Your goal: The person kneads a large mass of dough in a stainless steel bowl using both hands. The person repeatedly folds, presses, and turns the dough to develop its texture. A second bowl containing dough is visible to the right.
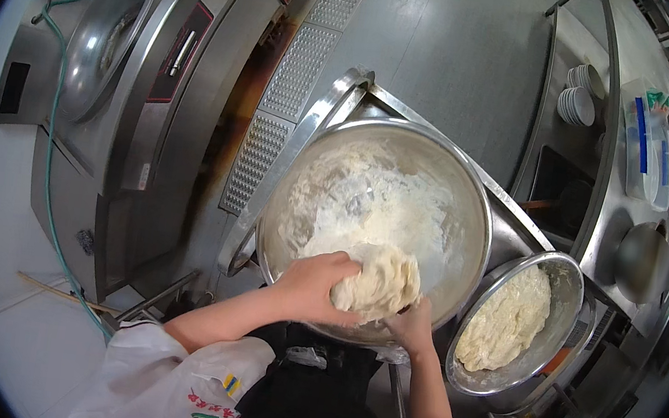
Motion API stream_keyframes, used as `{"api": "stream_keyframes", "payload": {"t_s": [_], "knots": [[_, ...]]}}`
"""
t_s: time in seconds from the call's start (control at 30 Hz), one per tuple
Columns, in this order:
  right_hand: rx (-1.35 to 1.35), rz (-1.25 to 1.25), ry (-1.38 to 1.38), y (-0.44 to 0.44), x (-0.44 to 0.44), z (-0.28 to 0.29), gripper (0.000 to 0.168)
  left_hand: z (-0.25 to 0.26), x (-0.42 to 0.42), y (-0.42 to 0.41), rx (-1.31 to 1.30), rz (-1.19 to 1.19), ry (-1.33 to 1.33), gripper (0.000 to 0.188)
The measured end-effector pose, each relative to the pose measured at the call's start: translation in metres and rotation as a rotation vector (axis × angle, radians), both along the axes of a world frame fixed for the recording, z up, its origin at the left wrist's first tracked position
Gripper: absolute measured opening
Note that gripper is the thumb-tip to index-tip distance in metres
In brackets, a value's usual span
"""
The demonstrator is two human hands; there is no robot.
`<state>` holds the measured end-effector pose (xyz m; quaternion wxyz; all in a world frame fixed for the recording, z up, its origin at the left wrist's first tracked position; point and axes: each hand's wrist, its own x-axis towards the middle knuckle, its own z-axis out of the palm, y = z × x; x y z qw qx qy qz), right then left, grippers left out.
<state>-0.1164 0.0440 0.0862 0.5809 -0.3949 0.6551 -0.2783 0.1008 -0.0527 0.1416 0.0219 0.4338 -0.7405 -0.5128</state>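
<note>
A lump of pale dough [381, 280] is held between my hands at the near side of a large steel bowl [480, 227]. My left hand [318, 287] grips the lump's left side, with the thumb on top. At the lower right, my right hand [411, 326] has hold of the dough's edge, its fingers partly hidden beneath. White flour [398, 201] coats the bowl's bottom and clings to its far wall. To the right stands a smaller steel bowl [566, 312] with a bigger mass of wet-looking dough [508, 321] inside.
The large bowl rests on a metal-framed cart [513, 209]. At left, a wok [110, 43] is set into a steel stove, with a green hose [49, 174] hanging beside it. Perforated floor plates [298, 70] run alongside. Stacked white bowls [576, 106] sit on the right-hand shelf.
</note>
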Motion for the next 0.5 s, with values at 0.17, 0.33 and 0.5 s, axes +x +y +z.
{"api": "stream_keyframes", "payload": {"t_s": [0.17, 0.33, 0.5], "knots": [[-0.115, 0.522, 0.605, 0.022, -0.006, 0.026, 0.071, -0.031, 0.005, 0.038, -0.281, -0.107, -0.304, 0.043], [-0.053, 0.238, 0.424, -0.004, -0.005, 0.006, 0.089, -0.089, 0.003, 0.070, -0.336, -0.246, -0.491, 0.043], [-0.220, 0.683, 0.788, -0.023, 0.019, -0.093, 0.071, -0.158, 0.006, 0.097, -0.297, -0.008, -0.544, 0.055]]}}
